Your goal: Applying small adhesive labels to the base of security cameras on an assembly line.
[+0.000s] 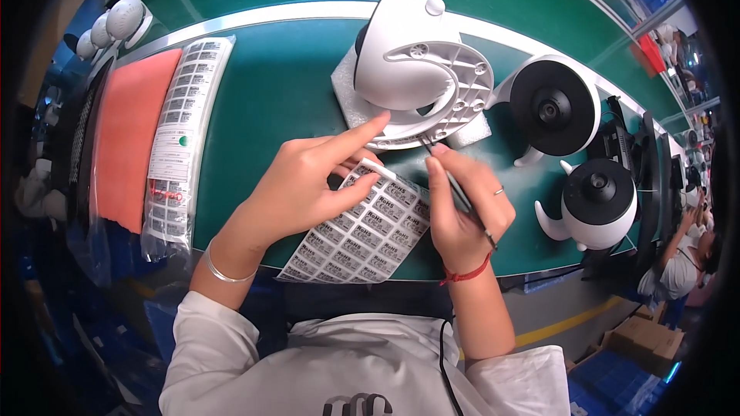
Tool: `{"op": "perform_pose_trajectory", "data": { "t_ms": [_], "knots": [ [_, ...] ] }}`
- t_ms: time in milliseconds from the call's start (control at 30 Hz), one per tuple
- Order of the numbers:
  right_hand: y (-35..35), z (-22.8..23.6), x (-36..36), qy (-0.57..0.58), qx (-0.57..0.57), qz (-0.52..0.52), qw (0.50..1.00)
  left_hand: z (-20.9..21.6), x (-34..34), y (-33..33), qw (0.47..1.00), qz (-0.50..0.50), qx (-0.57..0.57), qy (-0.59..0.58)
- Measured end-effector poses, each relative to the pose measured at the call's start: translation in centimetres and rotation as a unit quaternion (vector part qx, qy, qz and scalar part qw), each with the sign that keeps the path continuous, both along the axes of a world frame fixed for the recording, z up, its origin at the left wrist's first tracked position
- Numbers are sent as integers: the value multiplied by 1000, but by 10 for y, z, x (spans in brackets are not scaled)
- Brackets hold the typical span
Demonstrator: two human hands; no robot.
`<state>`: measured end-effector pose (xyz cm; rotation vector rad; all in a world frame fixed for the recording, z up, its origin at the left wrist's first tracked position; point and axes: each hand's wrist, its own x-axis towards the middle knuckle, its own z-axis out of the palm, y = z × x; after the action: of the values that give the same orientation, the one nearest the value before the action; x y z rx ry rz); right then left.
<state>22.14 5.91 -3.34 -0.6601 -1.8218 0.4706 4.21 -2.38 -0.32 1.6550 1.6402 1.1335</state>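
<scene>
A white plastic camera housing (399,54) lies on its side with its ribbed, curved base (465,92) turned toward me. It rests on a white foam block (351,100). My left hand (308,177) pinches the top of a label sheet (358,235), printed with rows of small grey stickers, between thumb and curled fingers. Its index finger stretches out to the housing's lower edge. In my right hand (472,204) is a slim, dark pair of tweezers (460,194), with the tips at the base's near rim. Whether a label sits in the tips is too small to tell.
Two white cameras with black round fronts, one larger (551,108) and one smaller (600,192), stand at the right. To the left lie an orange sheet stack (135,139) and a bagged label stack (183,123). More white cameras (125,18) are at far left. Green mat (254,85) covers the table.
</scene>
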Motion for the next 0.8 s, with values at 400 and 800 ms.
{"op": "perform_pose_trajectory", "data": {
  "t_ms": [400, 800],
  "knots": [
    [65, 126, 13, -152, -74, 124, 978, 1, -7, -6, 995, -11, -80, -60],
    [130, 184, -94, -530, 55, 232, 814, -31, 22, -68, 976, 140, -29, -166]
  ]
}}
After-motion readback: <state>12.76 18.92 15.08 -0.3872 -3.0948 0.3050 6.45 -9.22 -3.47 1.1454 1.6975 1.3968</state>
